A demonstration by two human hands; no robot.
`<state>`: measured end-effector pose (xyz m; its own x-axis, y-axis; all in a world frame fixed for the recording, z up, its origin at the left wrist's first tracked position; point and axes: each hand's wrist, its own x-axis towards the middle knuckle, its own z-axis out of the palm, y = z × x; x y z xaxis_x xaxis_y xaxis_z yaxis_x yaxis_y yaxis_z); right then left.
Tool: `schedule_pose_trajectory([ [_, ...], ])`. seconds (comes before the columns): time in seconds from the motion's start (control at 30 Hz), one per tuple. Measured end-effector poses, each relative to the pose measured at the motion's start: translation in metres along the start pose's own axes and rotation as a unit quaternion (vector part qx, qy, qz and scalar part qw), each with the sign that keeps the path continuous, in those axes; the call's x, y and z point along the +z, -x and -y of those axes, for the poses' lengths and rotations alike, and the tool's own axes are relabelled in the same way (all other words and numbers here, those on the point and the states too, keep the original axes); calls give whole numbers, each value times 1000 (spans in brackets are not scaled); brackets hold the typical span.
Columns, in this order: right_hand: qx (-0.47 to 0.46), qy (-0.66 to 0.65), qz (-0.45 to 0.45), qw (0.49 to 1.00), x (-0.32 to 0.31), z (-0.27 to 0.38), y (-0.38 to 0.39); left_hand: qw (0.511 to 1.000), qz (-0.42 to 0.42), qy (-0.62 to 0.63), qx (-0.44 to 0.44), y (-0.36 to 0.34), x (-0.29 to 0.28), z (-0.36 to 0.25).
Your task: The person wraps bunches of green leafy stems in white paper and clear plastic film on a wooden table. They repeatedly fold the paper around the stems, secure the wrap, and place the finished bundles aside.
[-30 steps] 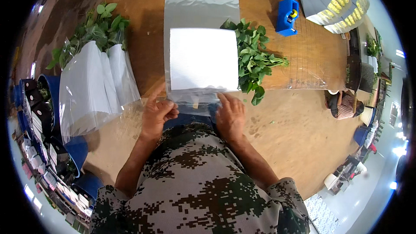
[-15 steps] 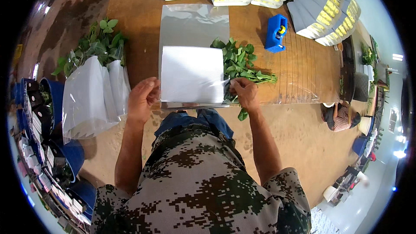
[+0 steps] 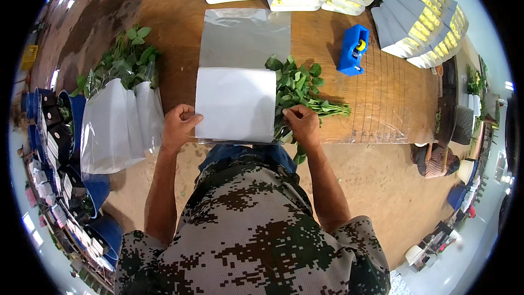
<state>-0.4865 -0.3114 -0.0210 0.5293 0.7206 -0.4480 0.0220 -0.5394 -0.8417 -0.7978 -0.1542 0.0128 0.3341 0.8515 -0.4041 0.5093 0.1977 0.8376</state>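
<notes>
In the head view, we stand at a wooden worktop [image 3: 169, 33], both hands at a white corrugated sheet [image 3: 234, 104] lying near its front edge. Our left hand [image 3: 177, 127] pinches the sheet's left side between thumb and fingers; our right hand [image 3: 304, 127] has its fingers drawn narrow just beside the right side, though we cannot tell what they hold. Leafy green stems [image 3: 297, 83] jut out rightward, clear film [image 3: 245, 38] spreads beyond, and a blue tape dispenser [image 3: 351, 49] stands farther right.
</notes>
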Motion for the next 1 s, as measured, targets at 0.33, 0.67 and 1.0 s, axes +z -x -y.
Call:
schedule_pose_trajectory([
  [0.33,-126,203,-126,963,-5,19,0,997,9,-48,-66,4,-1,-24],
  [0.67,-155,115,-346,918,-146,20,-125,993,-6,8,-120,2,1,-8],
  [1.0,145,23,-199,969,-199,-2,-229,990,-4,14,-140,2,2,-13],
])
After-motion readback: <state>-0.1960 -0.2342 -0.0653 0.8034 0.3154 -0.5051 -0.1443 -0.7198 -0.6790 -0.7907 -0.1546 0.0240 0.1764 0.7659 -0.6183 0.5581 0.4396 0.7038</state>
